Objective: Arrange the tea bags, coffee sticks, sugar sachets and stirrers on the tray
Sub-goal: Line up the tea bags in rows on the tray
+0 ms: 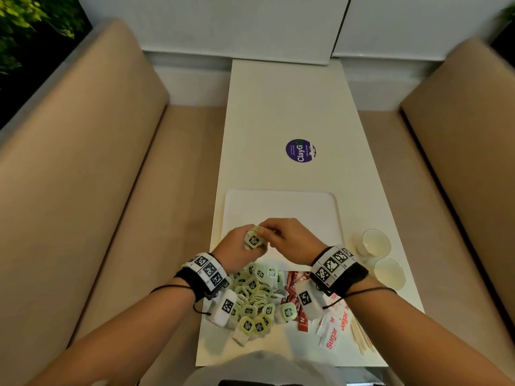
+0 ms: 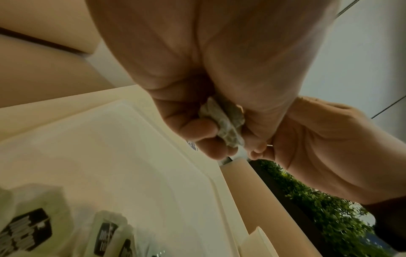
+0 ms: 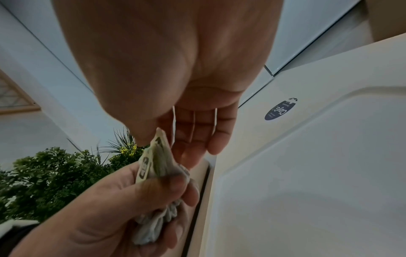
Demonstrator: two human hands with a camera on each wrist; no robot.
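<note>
Above the near part of the white tray (image 1: 281,203), a small bundle of green-edged tea bags (image 1: 254,240) is held between both hands; the left hand (image 1: 237,250) has its fingers curled round the bundle from below, and the right hand (image 1: 289,240) pinches the bundle's upper edge with thumb and forefinger, the remaining fingers lying loosely extended, as the right wrist view shows; the two hands touch at the bundle. Seen from the left wrist, the crumpled paper edges of the bags protrude between the left fingers (image 2: 204,128). No item can be seen lying on the tray's visible surface. Nearer the person, on the table (image 1: 278,107), a loose heap of tea bags (image 1: 255,299) lies under the left wrist; just beside it to the right are red coffee sticks (image 1: 295,285), partly hidden by the right wrist; further right lie white sugar sachets (image 1: 333,334) with red lettering; wooden stirrers (image 1: 362,337) lie at the table's right edge, beside the sachets. Two clear cups (image 1: 376,243) stand right of the tray, close together. A round purple sticker (image 1: 300,150) sits on the table beyond the tray. Beige benches (image 1: 83,162) flank the table on both sides.
</note>
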